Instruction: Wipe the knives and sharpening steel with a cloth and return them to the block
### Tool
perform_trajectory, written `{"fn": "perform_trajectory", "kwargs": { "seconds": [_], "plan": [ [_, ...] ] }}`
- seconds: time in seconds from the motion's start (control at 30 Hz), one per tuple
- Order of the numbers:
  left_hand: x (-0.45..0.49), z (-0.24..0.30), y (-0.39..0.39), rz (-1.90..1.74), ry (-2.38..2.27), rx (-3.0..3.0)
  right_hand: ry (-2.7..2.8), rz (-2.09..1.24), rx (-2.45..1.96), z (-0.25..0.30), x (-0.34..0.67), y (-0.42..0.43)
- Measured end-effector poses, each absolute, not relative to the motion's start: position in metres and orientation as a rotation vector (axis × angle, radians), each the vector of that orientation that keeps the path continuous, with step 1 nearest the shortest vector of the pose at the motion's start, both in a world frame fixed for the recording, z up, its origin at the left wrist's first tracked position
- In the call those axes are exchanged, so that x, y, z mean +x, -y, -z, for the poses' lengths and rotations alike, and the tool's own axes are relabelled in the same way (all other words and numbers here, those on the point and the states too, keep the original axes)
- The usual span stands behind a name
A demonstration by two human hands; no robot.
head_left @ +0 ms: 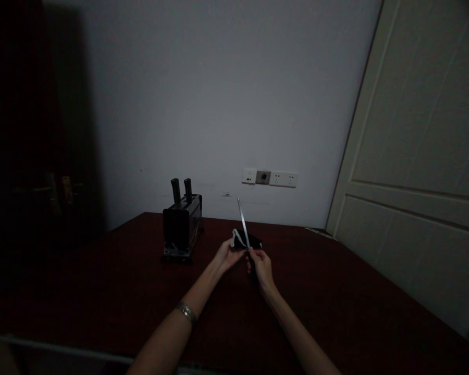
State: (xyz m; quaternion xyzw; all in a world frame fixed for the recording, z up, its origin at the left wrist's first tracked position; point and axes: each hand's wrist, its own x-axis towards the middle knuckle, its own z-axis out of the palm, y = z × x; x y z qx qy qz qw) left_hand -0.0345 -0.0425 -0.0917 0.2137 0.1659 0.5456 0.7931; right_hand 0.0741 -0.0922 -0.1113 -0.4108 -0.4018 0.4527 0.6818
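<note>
My right hand (261,266) is closed around the dark handle of a knife (243,223). Its narrow, shiny blade points up and away from me and looks nearly edge-on. In my left hand (225,256) is a black cloth (251,240) with a white edge, bunched up just behind the blade. It is too dark to tell whether the cloth touches the blade. Both hands are close together above the table. To their left stands a black and silver knife block (183,226), with two dark knife handles (182,190) sticking up from its top.
The dark red-brown table (336,291) reaches back to a pale wall. Sockets and switches (269,177) are set in that wall above the table's far edge. A pale panelled door (422,156) stands at the right, and a dark door with a handle (52,190) at the left.
</note>
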Motion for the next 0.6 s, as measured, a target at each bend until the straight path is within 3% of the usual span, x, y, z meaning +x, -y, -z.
{"fn": "perform_trajectory", "kwargs": {
  "seconds": [0.6],
  "plan": [
    [-0.037,0.103,0.041,-1.035,-0.422,1.021,0.956,-1.045,-0.971,0.120,0.071,0.088]
  ]
}}
